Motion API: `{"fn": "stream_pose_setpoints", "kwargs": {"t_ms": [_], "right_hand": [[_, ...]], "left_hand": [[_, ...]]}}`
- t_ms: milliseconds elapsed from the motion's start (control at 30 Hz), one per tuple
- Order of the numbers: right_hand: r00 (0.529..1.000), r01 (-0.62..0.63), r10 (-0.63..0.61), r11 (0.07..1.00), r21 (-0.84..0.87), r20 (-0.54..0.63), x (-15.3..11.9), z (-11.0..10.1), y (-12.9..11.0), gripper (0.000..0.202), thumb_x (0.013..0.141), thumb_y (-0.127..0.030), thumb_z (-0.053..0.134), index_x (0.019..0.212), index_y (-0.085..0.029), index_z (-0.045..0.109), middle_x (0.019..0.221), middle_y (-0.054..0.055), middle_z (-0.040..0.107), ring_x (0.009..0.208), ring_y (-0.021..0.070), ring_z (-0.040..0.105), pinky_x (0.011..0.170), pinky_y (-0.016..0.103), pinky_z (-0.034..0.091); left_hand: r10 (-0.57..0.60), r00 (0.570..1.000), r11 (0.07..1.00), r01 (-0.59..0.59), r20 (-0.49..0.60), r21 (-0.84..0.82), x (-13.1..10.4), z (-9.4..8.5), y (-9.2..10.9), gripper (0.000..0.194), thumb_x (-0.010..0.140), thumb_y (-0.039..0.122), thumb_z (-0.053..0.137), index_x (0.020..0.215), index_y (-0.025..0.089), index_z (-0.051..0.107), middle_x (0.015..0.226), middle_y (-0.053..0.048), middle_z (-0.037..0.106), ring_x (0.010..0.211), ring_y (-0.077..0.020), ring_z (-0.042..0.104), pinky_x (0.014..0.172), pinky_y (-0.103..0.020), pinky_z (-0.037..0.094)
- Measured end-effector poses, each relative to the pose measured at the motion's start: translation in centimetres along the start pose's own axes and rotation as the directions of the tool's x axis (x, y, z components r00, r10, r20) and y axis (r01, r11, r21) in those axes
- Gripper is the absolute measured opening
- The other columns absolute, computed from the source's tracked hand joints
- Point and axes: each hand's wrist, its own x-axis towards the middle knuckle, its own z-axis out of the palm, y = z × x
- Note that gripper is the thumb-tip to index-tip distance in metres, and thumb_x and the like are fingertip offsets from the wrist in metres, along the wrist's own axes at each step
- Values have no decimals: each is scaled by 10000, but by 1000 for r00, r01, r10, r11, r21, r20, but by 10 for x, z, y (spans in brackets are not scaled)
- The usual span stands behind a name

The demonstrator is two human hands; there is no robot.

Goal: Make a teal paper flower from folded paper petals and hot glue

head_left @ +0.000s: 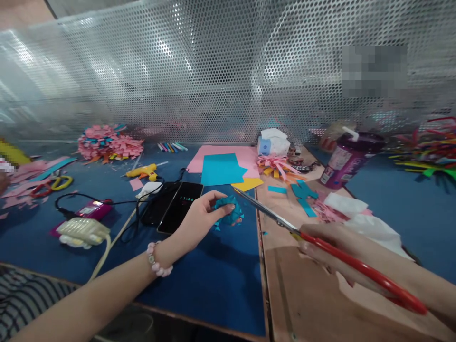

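Between the thumb and fingers of my left hand [204,213] is a blue paper flower [231,212] with ruffled petals, raised over the blue tabletop. My right hand [335,242] grips red-handled scissors [278,216]. Their blades look nearly closed and point left, with the tips close above the flower. Behind the flower lie a sheet of blue paper [221,168], a yellow paper piece [251,184] and a larger pink sheet [199,154]. Cut blue paper strips [304,194] lie on the bare wood beyond my right hand.
Left of my hand are two phones [181,204], cables, a power strip [83,232] and a yellow glue gun [144,172]. Pink paper flowers [107,142] stand at the back left. A purple tumbler [347,159] stands at the right. Perforated metal [221,71] walls off the back.
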Motion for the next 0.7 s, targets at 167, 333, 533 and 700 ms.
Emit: {"fn": "stream_pose_setpoints", "kwargs": {"t_ms": [167, 333, 533, 700], "right_hand": [[995, -7, 11, 999, -47, 96, 9, 3, 9, 199, 854, -352, 501, 737, -215, 584, 694, 9, 605, 660, 167, 557, 554, 254, 412], [997, -42, 42, 999, -1, 65, 9, 11, 18, 189, 823, -330, 517, 676, -217, 553, 688, 20, 641, 676, 185, 570, 545, 260, 404], [999, -9, 10, 1000, -27, 34, 5, 13, 7, 186, 832, -311, 495, 683, -214, 549, 704, 22, 659, 682, 191, 571, 556, 270, 397], [995, 31, -15, 987, -155, 100, 5, 6, -1, 150, 828, -203, 453, 698, -209, 528, 735, -5, 644, 687, 167, 567, 609, 275, 373]], "left_hand": [[16, 996, 992, -5, -90, 124, 0, -3, 1, 313, 715, 302, 765, 933, 168, 585, 742, 18, 607, 697, -123, 622, 678, -249, 489], [34, 998, 994, -27, -60, 103, -1, 1, 3, 277, 713, 289, 761, 864, 166, 564, 793, 11, 616, 712, -121, 626, 715, -260, 502], [64, 997, 978, -54, -40, 199, -2, 2, 1, 281, 715, 288, 757, 877, 160, 566, 832, -14, 621, 763, -129, 600, 715, -258, 491], [67, 998, 979, -64, -9, 194, -4, 4, 1, 353, 713, 278, 763, 924, 188, 495, 813, -2, 637, 670, -119, 614, 622, -247, 476]]}}
